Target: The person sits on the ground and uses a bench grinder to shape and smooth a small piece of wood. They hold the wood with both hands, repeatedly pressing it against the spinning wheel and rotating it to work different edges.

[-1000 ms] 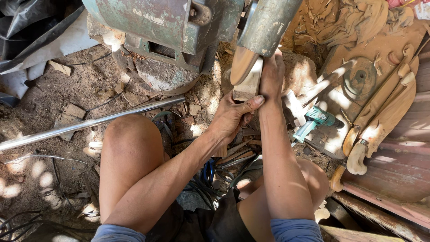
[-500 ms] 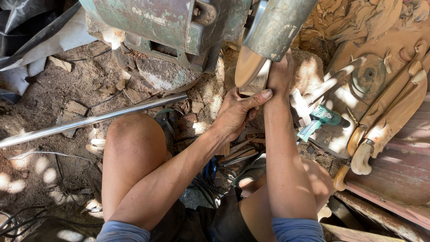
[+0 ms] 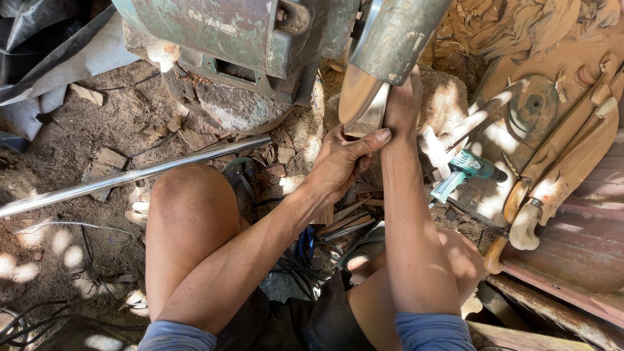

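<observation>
I hold a small block of pale wood (image 3: 369, 117) up against the round sanding disc (image 3: 356, 91) of a green bench machine (image 3: 240, 36). My left hand (image 3: 341, 162) grips the block from below, thumb stretched across it. My right hand (image 3: 403, 97) presses on the block's right side, fingers partly hidden under the grey metal guard (image 3: 400, 36). Both forearms reach forward between my bare knees.
A long shiny metal pipe (image 3: 130, 177) lies across the dirt at left. A teal power tool (image 3: 463, 170) lies right of my arm. Carved wooden pieces (image 3: 572, 156) and a grey disc (image 3: 534, 103) rest on boards at right. Wood scraps and cables litter the ground.
Both hands stay on the block at the disc; they and the block have crept slightly upward and to the right in the view.
</observation>
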